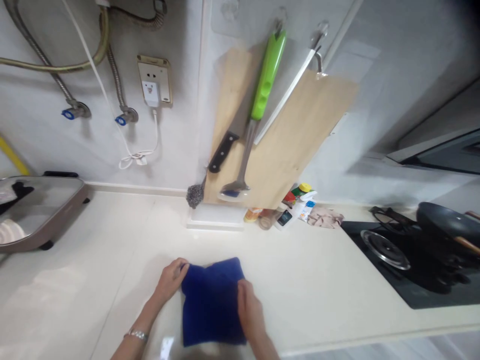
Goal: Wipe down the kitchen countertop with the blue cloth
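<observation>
Left hand (170, 280), fingers curled, pinches the far left corner of a blue cloth (212, 302), which lies between both hands on a pale countertop (112, 235), long axis running away from the person. Right hand (250, 315), nearer the camera, sits over the cloth's right edge, fingers together; firmness of grasp cannot be confirmed.

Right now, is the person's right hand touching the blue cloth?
Touching: the head view shows the right hand resting on the blue cloth, near its right edge.

a dark blue cloth (212, 305), roughly rectangular, soft and creased, lying flat on the cream countertop (93, 260)
</observation>
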Tool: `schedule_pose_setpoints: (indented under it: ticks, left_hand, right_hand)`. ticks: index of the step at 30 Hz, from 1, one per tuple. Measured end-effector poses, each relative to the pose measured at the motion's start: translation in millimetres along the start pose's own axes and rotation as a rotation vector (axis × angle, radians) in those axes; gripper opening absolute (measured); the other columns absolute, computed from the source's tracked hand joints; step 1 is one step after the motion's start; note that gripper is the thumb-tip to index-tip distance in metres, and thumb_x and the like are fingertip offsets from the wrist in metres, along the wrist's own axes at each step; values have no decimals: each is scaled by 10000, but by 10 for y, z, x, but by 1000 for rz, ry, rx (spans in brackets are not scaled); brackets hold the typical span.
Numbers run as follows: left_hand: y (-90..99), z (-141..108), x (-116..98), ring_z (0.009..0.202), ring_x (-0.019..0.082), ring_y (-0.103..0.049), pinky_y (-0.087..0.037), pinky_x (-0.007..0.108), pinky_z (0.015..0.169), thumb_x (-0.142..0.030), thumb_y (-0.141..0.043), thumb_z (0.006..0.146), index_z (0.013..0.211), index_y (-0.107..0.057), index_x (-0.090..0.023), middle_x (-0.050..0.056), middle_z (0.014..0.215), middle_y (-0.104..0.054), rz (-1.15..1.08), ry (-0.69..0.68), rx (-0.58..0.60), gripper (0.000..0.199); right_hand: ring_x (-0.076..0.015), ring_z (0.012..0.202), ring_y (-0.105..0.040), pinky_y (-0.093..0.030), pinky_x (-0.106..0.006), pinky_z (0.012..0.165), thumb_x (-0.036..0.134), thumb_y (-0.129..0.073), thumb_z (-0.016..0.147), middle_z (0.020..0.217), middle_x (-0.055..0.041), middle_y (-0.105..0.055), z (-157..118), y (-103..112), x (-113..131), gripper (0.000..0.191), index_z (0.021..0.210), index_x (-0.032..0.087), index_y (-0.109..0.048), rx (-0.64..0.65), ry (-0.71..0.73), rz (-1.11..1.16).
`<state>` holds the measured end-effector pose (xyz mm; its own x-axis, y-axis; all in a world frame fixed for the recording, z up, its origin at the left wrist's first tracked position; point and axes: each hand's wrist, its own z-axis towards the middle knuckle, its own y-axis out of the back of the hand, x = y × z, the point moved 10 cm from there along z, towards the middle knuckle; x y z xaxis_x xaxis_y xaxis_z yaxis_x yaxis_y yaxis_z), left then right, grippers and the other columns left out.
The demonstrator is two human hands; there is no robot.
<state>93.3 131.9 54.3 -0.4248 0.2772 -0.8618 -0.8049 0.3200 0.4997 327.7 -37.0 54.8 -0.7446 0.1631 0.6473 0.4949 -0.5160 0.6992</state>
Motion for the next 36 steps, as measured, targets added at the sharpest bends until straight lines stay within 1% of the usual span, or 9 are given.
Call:
schedule_pose_setpoints:
  ticks: [4, 8, 12, 15, 17, 22, 26, 33, 36]
  left_hand:
    - [-101, 187, 40, 1017, 182, -646, -518, 344, 949, -508, -403, 916, 1103, -622, -208, 74, 1131, -687, 25, 38, -69, 417]
    - [-117, 222, 279, 931, 202, -667, -549, 397, 878, -421, -374, 914, 1195, -582, -155, 142, 1182, -659, 115, 146, -121, 439]
    - [-140, 119, 453, 908, 221, -654, -514, 407, 895, -387, -437, 890, 1057, -651, -173, 111, 1007, -693, 231, 214, -56, 345]
    - [-207, 71, 467, 982, 244, -626, -497, 402, 886, -407, -471, 886, 1015, -664, -203, 99, 983, -680, 282, 237, -7, 309]
    - [-268, 72, 434, 1006, 245, -605, -488, 394, 888, -399, -507, 869, 967, -665, -214, 93, 991, -665, 280, 233, 21, 262]
    - [-351, 98, 251, 931, 199, -589, -490, 341, 862, -363, -527, 822, 851, -616, -203, 62, 960, -632, 99, 156, 85, 185]
    - [-329, 104, 8, 768, 161, -570, -497, 292, 741, -495, -448, 858, 808, -543, -202, 12, 784, -597, -149, 91, 134, 312]
    - [-136, 317, -640, 671, 121, -494, -420, 254, 674, -569, -503, 867, 866, -475, -206, -35, 691, -505, -389, 38, 97, 364]
    - [-21, 410, -964, 643, 102, -481, -391, 233, 651, -557, -616, 821, 941, -487, -209, -60, 667, -486, -468, 45, 95, 389]
  right_hand:
    - [-261, 719, -716, -562, -379, 637, 425, -255, 1014, 968, -142, -729, 307, 261, -172, 433, 1202, 183, -562, -14, -65, -218]
    - [-284, 900, -696, -569, -455, 771, 364, -315, 987, 1235, -228, -630, 371, 368, -146, 421, 1264, 141, -541, -79, 37, -275]
    - [-160, 743, -663, -557, -280, 689, 308, -427, 962, 933, -43, -684, -69, -251, 267, 240, 1116, 237, -597, 318, 180, 61]
    - [-194, 860, -649, -552, -291, 745, 364, -686, 789, 978, -27, -661, -567, -816, 674, 296, 1049, 245, -608, 604, 341, 14]
    - [-249, 959, -630, -549, -348, 809, 375, -779, 675, 1066, -56, -647, -746, -1068, 754, 432, 1042, 226, -605, 667, 385, -139]
    - [-191, 912, -633, -529, -286, 779, 117, -569, 780, 1027, -39, -651, -772, -1172, 640, 213, 961, 222, -610, 695, 378, -196]
    - [-160, 829, -648, -531, -263, 741, 137, -452, 870, 942, -29, -667, -477, -636, 542, 204, 953, 234, -610, 551, 303, 65]
    - [-193, 830, -679, -581, -305, 719, 344, -522, 956, 926, -60, -704, 390, 1289, 550, 162, 966, 245, -649, 9, 184, 181]
    - [-190, 853, -671, -588, -313, 726, 318, -547, 951, 953, -72, -697, 547, 1832, 724, 146, 984, 226, -655, -91, 230, 158]
